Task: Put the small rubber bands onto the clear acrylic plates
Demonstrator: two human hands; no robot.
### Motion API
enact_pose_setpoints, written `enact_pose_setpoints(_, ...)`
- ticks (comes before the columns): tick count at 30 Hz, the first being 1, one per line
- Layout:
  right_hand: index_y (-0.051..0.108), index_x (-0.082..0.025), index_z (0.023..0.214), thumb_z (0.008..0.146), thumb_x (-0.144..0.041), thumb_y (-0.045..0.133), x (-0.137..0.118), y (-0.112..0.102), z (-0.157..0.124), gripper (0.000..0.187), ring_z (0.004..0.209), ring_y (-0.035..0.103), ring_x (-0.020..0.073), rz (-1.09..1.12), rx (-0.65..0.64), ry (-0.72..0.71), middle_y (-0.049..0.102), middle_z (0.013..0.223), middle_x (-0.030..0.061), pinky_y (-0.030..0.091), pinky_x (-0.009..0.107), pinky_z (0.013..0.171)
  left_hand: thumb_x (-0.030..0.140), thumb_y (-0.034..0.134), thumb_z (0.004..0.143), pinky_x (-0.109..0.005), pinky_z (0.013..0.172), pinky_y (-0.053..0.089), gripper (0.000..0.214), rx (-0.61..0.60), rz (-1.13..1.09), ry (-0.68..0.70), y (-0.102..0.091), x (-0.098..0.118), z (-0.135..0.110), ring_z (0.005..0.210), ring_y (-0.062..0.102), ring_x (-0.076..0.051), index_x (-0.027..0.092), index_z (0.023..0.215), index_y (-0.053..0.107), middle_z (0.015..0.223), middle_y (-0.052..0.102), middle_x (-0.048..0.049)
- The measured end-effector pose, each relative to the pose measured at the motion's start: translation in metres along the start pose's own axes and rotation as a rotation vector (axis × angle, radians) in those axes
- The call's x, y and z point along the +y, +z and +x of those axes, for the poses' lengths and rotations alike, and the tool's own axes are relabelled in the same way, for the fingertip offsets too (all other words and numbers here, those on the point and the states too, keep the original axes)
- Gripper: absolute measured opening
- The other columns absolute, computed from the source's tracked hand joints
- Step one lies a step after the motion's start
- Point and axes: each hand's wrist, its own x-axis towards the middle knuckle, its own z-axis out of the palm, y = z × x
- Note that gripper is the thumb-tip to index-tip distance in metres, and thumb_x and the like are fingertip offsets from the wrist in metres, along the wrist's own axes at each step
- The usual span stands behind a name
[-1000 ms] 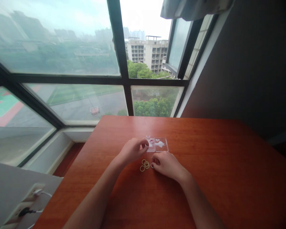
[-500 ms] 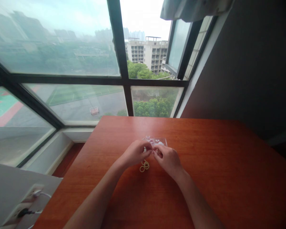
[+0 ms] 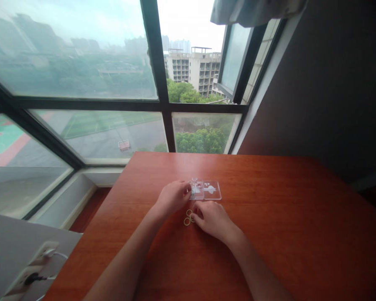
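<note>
A small clear plastic plate [image 3: 210,190] with little fittings lies on the wooden table [image 3: 269,200]. My left hand [image 3: 172,197] rests at the plate's left edge, fingers curled and pinched against it. Just in front lie a few small yellowish rings [image 3: 187,218]. My right hand [image 3: 211,219] sits palm down beside them, its fingertips bent onto the rightmost rings. What its fingers grip, if anything, is hidden.
The table stands in a corner against a large window [image 3: 113,83] and a dark wall [image 3: 332,92]. At lower left a white power strip [image 3: 34,267] with plugged cables lies on a grey ledge. The table's left edge drops to the floor.
My right hand came back down from the plate to the rings on the table. My left hand shifted slightly left and stays at the plate's edge.
</note>
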Motion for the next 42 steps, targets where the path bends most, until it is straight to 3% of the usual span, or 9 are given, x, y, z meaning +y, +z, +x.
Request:
enact_pose_setpoints(8,0.063,-0.022,0.078,0.084,-0.026,0.057,0.004,0.000,0.002,0.009,0.069,0.061,0.0136,0.068,0.048,0.022,0.069,0.077,-0.0004,0.030,0.023,0.059,0.020,0.054,0.081,-0.022,0.064,0.038,0.011,0.121,-0.145,0.050,-0.001,-0.003,0.001,0.069,0.057,-0.014,0.020,0.079,0.066,0.077,0.065,-0.0022)
enact_pose_setpoints(16,0.063,-0.022,0.083,0.087,-0.031,0.054,0.014,-0.003,0.008,0.014,0.058,0.053,0.0128,0.208,0.338,0.087,0.059,0.061,-0.0024,0.034,0.022,0.059,0.021,0.056,0.082,-0.018,0.057,0.035,0.014,-0.066,-0.471,0.165,-0.001,0.006,0.001,0.060,0.049,-0.008,0.015,0.081,0.069,0.070,0.063,0.0003)
enact_pose_setpoints(22,0.062,-0.021,0.083,0.088,-0.033,0.053,0.014,-0.003,0.007,0.016,0.058,0.053,0.0126,0.245,0.438,0.079,0.058,0.061,-0.0022,0.035,0.021,0.058,0.021,0.057,0.081,-0.018,0.057,0.036,0.013,-0.047,-0.545,0.149,0.002,0.007,0.003,0.059,0.047,-0.008,0.014,0.081,0.068,0.069,0.063,0.0004)
enact_pose_setpoints(26,0.063,-0.022,0.087,0.089,-0.032,0.051,0.016,-0.003,0.007,0.015,0.060,0.056,0.0134,0.202,0.410,0.115,0.063,0.068,-0.0005,0.035,0.022,0.059,0.019,0.056,0.080,-0.019,0.059,0.038,0.012,0.035,-0.469,0.122,0.007,0.006,0.005,0.062,0.050,-0.010,0.015,0.078,0.067,0.071,0.064,-0.0007)
enact_pose_setpoints(31,0.064,-0.023,0.085,0.086,-0.027,0.054,0.018,-0.005,0.007,0.011,0.069,0.060,0.0147,0.082,0.256,0.158,0.067,0.074,0.0003,0.034,0.023,0.062,0.016,0.056,0.078,-0.022,0.064,0.039,0.011,0.171,-0.293,0.055,0.016,0.006,0.006,0.070,0.054,-0.013,0.018,0.080,0.066,0.081,0.065,-0.0025)
enact_pose_setpoints(37,0.064,-0.023,0.082,0.085,-0.026,0.057,0.009,-0.007,0.001,0.009,0.068,0.061,0.0132,0.128,0.087,0.043,0.069,0.077,-0.0010,0.033,0.022,0.060,0.018,0.056,0.079,-0.022,0.069,0.041,0.011,0.151,-0.217,0.027,0.021,0.005,0.005,0.073,0.057,-0.013,0.021,0.082,0.066,0.086,0.064,-0.0016)
enact_pose_setpoints(42,0.065,-0.024,0.079,0.081,-0.030,0.063,0.007,-0.001,0.000,0.007,0.067,0.060,0.0127,0.110,0.035,-0.016,0.069,0.075,-0.0026,0.031,0.022,0.059,0.018,0.055,0.080,-0.023,0.067,0.040,0.012,0.158,-0.199,0.019,0.015,-0.001,0.005,0.071,0.056,-0.013,0.021,0.086,0.066,0.084,0.064,-0.0015)
